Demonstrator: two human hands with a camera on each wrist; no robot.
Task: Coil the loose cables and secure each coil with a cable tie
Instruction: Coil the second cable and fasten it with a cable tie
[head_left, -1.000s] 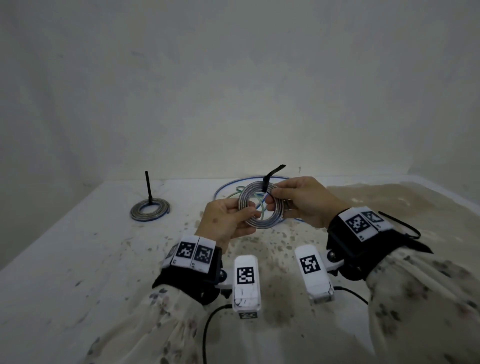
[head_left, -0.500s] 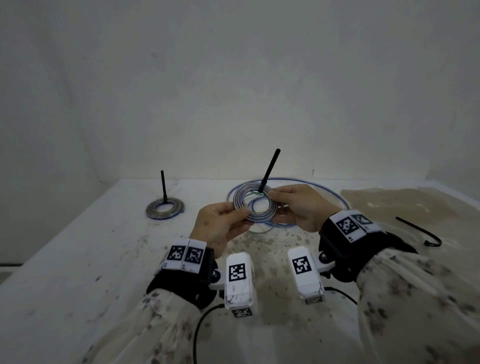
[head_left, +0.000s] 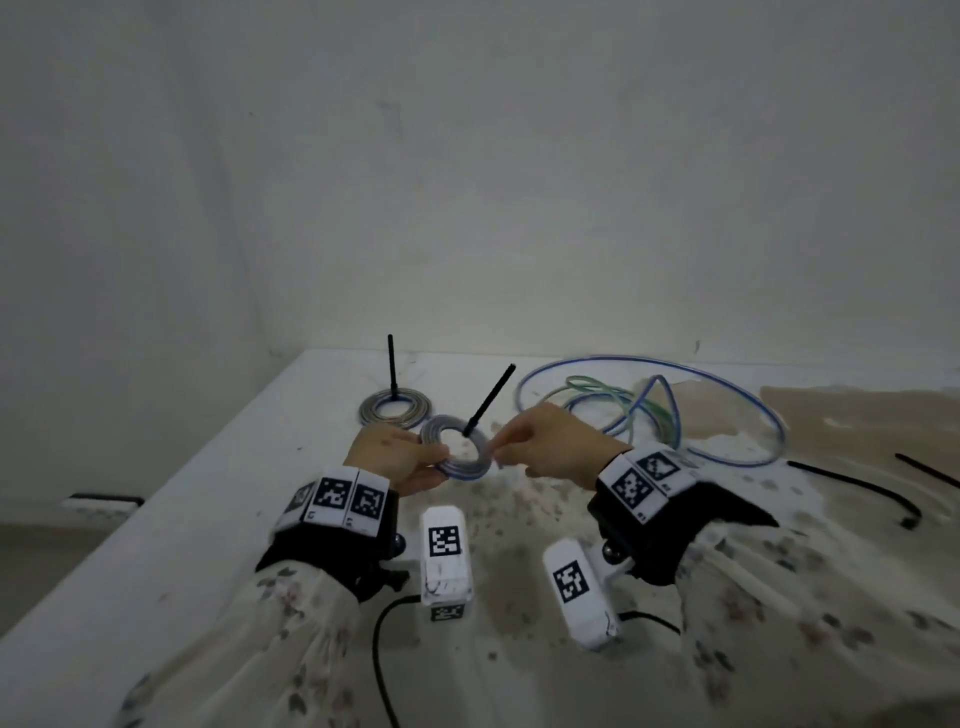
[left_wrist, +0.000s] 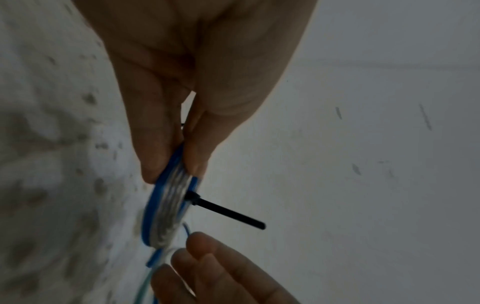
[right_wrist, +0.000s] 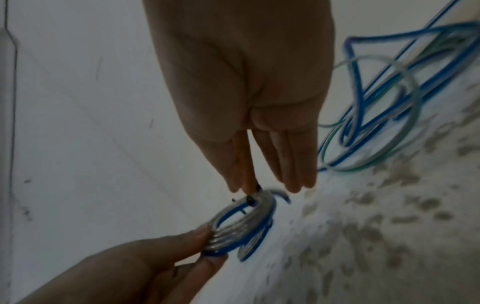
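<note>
Black tie tail (head_left: 488, 399) now pulled straight, upright.

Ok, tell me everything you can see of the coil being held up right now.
The held coil is a small flat ring of several turns of cable, silvery-clear with blue edging. A black cable tie is cinched round the turns, its stiff tail sticking up and away. The left hand pinches one edge between thumb and fingers; the right hand touches the opposite edge near the tie with its fingertips. A short blue cable end pokes out there. The coil is held above the stained white table.
</note>
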